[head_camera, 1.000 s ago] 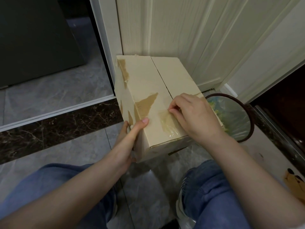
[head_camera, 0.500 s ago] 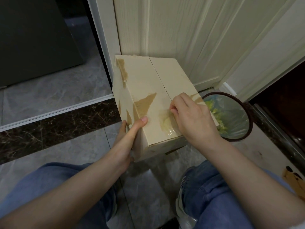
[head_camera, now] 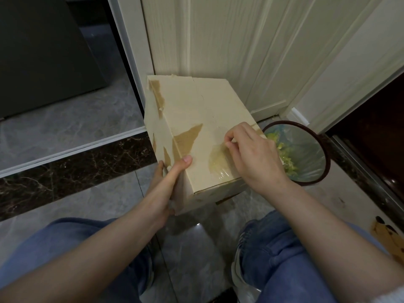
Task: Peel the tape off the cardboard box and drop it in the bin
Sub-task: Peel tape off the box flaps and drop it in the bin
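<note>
A pale cardboard box (head_camera: 196,110) stands tilted on the floor against a white door, with brown torn patches where its surface is ripped. A strip of clear tape (head_camera: 218,162) lies on its top near the front edge. My right hand (head_camera: 251,154) rests on the box top, its fingertips curled and picking at the tape's upper edge. My left hand (head_camera: 168,180) grips the box's left front corner, thumb on top and fingers on the side. The round bin (head_camera: 323,149), lined with a bluish bag and holding yellow-green scraps, stands just right of the box.
A white panelled door (head_camera: 229,40) stands behind the box. A dark marble threshold strip (head_camera: 65,171) runs across the grey tiled floor on the left. My knees in blue jeans (head_camera: 279,248) sit below the box. A dark opening (head_camera: 371,132) lies at right.
My right hand has slid slightly up the box top, its fingertips working at the tape's edge. My left hand keeps its grip on the corner. The box has barely shifted.
</note>
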Available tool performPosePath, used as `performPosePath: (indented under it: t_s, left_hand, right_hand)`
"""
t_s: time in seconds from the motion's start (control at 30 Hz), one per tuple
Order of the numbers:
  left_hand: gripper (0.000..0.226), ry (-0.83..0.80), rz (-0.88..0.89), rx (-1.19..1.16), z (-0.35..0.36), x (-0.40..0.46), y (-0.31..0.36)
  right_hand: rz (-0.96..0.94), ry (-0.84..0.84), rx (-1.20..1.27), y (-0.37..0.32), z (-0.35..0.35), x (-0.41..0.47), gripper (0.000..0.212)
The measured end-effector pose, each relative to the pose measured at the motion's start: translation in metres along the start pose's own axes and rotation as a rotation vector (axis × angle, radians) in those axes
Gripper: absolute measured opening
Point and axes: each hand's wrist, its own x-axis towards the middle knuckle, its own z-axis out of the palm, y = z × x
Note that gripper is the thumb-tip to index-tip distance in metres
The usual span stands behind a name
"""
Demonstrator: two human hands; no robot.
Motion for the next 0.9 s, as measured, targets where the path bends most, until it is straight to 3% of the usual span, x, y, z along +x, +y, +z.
performPosePath:
  t_s: [0.07,0.2,0.3,0.4,0.53,0.67,0.8,0.9]
  left_hand:
    - [0.134,0.016,-0.041,0.000,0.000,0.000,0.000]
    - [0.120,0.033,-0.119,0.010,0.001,-0.001,0.001]
    - [0.101,0.006,-0.132,0.009,0.003,-0.002,0.002]
    - [0.097,-0.016,-0.134,-0.005,0.003,-0.001,0.003]
    - [0.100,-0.029,-0.137,-0.009,0.003,-0.001,0.002]
    - [0.091,-0.045,-0.149,0.000,0.002,0.002,0.001]
    - [0.100,-0.052,-0.134,0.007,-0.001,0.003,0.000]
    - [0.101,-0.049,-0.126,0.005,0.000,0.002,0.000]
  right_hand:
    - [0.079,-0.040,0.186,0.004,-0.003,0.004,0.006]
    - [0.054,-0.098,0.231,0.004,-0.007,0.007,0.006]
    - [0.011,-0.059,0.231,0.003,-0.011,0.006,0.006]
    - [0.029,0.011,0.359,0.000,-0.014,0.006,0.009]
    - [0.125,-0.049,0.559,-0.003,-0.019,0.005,0.045]
    - [-0.004,-0.262,0.503,0.003,-0.023,0.001,0.053]
    - [-0.152,-0.284,0.440,0.002,-0.018,-0.006,0.059]
    - [-0.160,-0.318,0.363,0.003,-0.015,-0.009,0.079]
